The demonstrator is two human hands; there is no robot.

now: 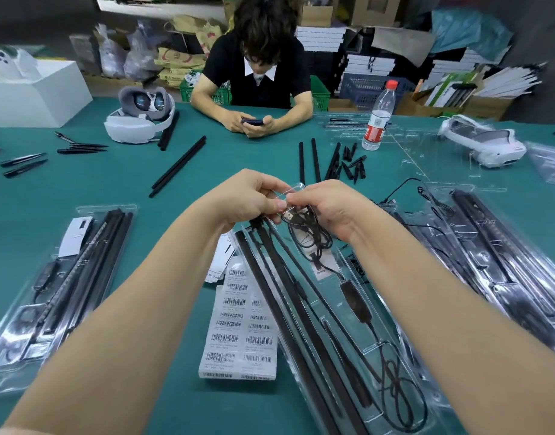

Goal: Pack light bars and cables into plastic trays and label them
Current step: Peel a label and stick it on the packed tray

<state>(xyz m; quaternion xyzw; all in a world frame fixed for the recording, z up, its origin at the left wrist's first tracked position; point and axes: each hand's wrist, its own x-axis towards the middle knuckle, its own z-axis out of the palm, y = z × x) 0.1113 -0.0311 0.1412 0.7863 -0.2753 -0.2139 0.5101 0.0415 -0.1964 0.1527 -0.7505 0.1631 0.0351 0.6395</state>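
At the centre of the view, a clear plastic tray [348, 309] lies on the green table [144, 189], running from the hands down toward 5 o'clock. Inside it sit long black light bars [270, 293] along its left side and a black cable [314, 233] with an inline controller [356, 301]; more of the cable loops at the tray's near end.

Both hands meet over the tray's far end. The left hand [248, 196] pinches the clear top edge of the tray between thumb and fingers. The right hand [329, 205] has its fingers curled around the bundled cable, whose USB plug [289, 216] pokes out just below the left thumb.

Just beside the tray at 7 o'clock lies a sheet of barcode labels [238, 328], partly tucked under the tray's edge, with white cards [221, 259] above it. At 9 o'clock a packed tray [59, 287] holds bars and a cable under a white card. At 3 o'clock more filled trays [489, 246] overlap one another.

Farther out, loose black bars [177, 166] lie at 11 o'clock and small black spikes [353, 161] at 1 o'clock, near a water bottle [379, 117]. A white headset [141, 117] rests at 10 o'clock, another [486, 142] at 2 o'clock. At 12 o'clock a seated person [257, 76] holds a phone [252, 121].
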